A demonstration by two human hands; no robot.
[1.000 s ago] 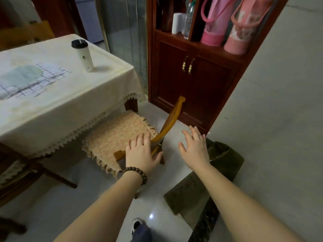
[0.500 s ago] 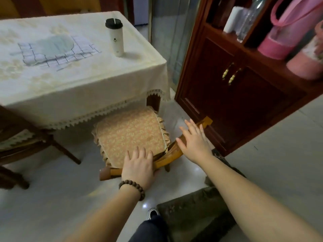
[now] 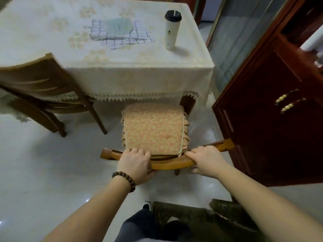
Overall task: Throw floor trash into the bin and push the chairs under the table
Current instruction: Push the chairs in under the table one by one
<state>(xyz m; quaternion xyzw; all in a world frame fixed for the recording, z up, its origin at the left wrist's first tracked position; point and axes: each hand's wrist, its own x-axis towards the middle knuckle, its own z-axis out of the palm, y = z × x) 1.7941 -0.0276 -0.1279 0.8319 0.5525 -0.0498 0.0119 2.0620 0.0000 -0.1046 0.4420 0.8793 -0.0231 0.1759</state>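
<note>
We can read no text, brand, number or sign anywhere. The white tumbler (image 3: 171,30) on the table (image 3: 122,74) carries one small dark mark low on its side, too small and blurred for us to tell whether it is a logo or lettering. The checked cloth (image 3: 120,33) beside it shows only grid lines, no letters.

Count, head view:
- Chairs: 2. One chair (image 3: 167,165) under both hands; second chair (image 3: 43,88) ahead-left of the left hand.
- Table (image 3: 139,75): 1, ahead of the hands.
- Tumbler (image 3: 172,30): 1, ahead of the right hand.
- Checked cloth (image 3: 120,32): 1.
- Cabinet (image 3: 271,128): 1, right of the right hand.
- Bead bracelet (image 3: 125,180): 1, left wrist.
</note>
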